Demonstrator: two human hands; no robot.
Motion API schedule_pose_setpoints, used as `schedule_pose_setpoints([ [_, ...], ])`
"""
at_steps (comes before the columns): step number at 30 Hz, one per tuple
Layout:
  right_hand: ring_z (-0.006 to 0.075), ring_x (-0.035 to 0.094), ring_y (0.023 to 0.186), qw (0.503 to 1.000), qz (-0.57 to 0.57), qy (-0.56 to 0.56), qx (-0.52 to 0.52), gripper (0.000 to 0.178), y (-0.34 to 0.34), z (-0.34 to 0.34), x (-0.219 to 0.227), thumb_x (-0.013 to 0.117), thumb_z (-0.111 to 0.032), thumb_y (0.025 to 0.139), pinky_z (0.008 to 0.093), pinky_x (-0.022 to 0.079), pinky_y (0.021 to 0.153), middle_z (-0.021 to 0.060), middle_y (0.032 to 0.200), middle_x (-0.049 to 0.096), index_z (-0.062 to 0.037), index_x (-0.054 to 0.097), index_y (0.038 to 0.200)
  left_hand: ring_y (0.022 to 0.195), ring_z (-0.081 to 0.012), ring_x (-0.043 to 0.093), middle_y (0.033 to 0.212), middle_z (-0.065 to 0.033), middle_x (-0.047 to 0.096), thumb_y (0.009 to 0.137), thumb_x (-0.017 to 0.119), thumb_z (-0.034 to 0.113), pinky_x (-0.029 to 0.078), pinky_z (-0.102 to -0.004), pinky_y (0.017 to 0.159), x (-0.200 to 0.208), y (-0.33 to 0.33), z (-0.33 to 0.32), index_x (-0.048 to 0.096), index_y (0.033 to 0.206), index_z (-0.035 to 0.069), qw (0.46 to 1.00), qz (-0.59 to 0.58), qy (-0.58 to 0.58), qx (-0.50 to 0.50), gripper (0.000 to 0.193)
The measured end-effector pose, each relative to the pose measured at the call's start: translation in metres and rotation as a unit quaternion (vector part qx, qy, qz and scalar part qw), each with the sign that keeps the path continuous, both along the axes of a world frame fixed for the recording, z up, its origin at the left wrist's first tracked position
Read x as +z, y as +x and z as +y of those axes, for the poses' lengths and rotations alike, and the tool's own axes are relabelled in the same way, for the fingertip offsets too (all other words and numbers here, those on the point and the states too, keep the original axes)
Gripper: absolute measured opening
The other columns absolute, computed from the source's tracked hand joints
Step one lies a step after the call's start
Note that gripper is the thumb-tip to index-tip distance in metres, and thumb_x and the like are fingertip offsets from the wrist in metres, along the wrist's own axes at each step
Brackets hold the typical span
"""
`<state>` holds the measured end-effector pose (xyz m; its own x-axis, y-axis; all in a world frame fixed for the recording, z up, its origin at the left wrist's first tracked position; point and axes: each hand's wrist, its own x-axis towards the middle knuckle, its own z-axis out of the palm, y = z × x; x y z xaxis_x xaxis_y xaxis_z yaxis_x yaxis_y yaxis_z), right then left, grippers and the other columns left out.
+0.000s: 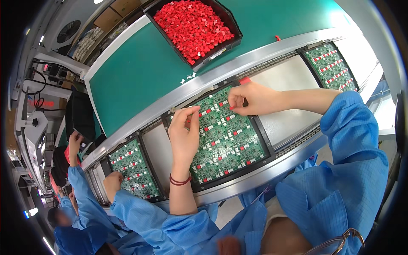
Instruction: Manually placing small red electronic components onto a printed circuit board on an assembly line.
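circuit board panel (225,142) in a black frame (264,140) lies beneath both hands, red and white connectors (234,133) dotting it; left hand (185,131) is above its upper left part, thumb and forefinger close together, though whether they pinch anything cannot be told; right hand (250,97) reaches over its upper right corner, pinching a small red piece (232,108); beyond, on the green tabletop (127,93), stands a black bin (238,40) of red pieces (193,27)
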<state>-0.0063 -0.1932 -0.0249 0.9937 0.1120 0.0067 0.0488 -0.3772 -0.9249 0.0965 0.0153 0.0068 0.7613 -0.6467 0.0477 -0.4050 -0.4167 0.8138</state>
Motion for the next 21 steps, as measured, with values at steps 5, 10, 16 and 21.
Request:
schedule_pose_setpoints([
  [5,0.0124,0.056,0.061,0.994,0.002,0.013,-0.111,0.013,-0.039,-0.012,0.009,0.064,-0.007,0.076,0.0261,0.046,0.06,0.0036,0.068,0.058,-0.0033,0.055,0.085,0.069,-0.0097,0.054,0.085,-0.0051,0.06,0.085,0.057,0.006,0.044,-0.0222,0.061,-0.007,0.004,-0.019,0.063,0.094,0.003,0.996,-0.079,-0.001,-0.045,0.012],
  [10,0.0133,0.056,0.065,0.988,-0.05,0.044,-0.142,0.015,-0.075,0.003,-0.008,0.063,-0.005,0.076,0.0274,0.048,0.062,0.0048,0.075,0.06,-0.0055,0.063,0.09,0.069,-0.0147,0.055,0.091,-0.0087,0.059,0.082,0.057,0.002,0.045,-0.0247,0.059,-0.008,0.003,-0.013,0.062,0.096,0.002,0.979,-0.198,-0.002,-0.052,0.015],
  [16,0.0224,0.058,0.076,0.974,-0.194,-0.025,-0.112,0.013,-0.08,0.008,-0.005,0.058,-0.008,0.079,0.0326,0.048,0.069,0.0068,0.085,0.059,-0.0062,0.061,0.092,0.078,-0.0223,0.057,0.093,-0.0119,0.058,0.08,0.058,0.001,0.047,-0.0309,0.066,0.033,0.025,-0.082,0.059,0.091,0.0,0.937,-0.335,-0.017,-0.098,0.011],
  [21,0.02,0.057,0.083,0.954,-0.258,-0.139,-0.065,0.018,-0.088,0.006,-0.006,0.058,-0.009,0.077,0.0318,0.043,0.075,0.0038,0.089,0.059,-0.0079,0.059,0.095,0.08,-0.026,0.057,0.092,-0.0106,0.055,0.076,0.056,0.006,0.049,-0.0354,0.069,0.021,0.072,-0.147,0.057,0.099,0.008,0.805,-0.55,0.2,-0.093,0.023],
])
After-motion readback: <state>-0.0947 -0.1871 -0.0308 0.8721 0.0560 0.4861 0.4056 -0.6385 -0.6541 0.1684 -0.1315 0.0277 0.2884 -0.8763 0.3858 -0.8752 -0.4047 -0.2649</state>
